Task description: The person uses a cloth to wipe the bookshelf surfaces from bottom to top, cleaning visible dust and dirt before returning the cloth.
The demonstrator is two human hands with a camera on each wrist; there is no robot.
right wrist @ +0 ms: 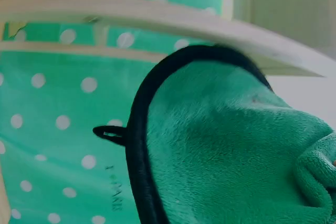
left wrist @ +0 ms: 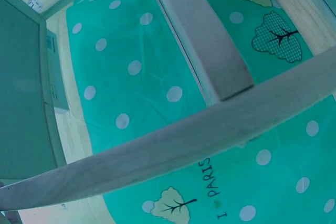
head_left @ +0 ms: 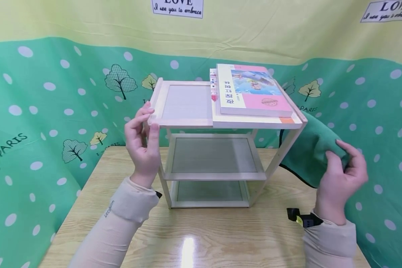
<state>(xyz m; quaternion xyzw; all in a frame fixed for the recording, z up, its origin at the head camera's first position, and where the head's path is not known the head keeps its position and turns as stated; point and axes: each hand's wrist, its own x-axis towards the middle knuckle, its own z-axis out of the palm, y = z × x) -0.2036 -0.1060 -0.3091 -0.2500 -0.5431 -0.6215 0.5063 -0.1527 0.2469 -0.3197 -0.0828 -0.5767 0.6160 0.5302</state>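
A pale wooden three-tier shelf [head_left: 214, 176] stands upright on the table in the head view. My left hand [head_left: 141, 150] grips its top tier at the front left corner, thumb at the front edge and fingers along the left side. Only the frame bars of the shelf [left wrist: 157, 145] show in the left wrist view; the hand itself is hidden there. To the right of the shelf, my right hand [head_left: 345, 175] pinches a green cloth [head_left: 301, 156] with black edging. The cloth [right wrist: 226, 135] hangs from the fingers beside the right-hand post, its black loop showing in the right wrist view.
A pink and white book [head_left: 258, 87] lies on a larger book [head_left: 248, 121] at the right half of the top tier. The wood-grain table [head_left: 214, 238] extends under the shelf. A green and yellow patterned curtain [head_left: 53, 111] hangs around the back and sides.
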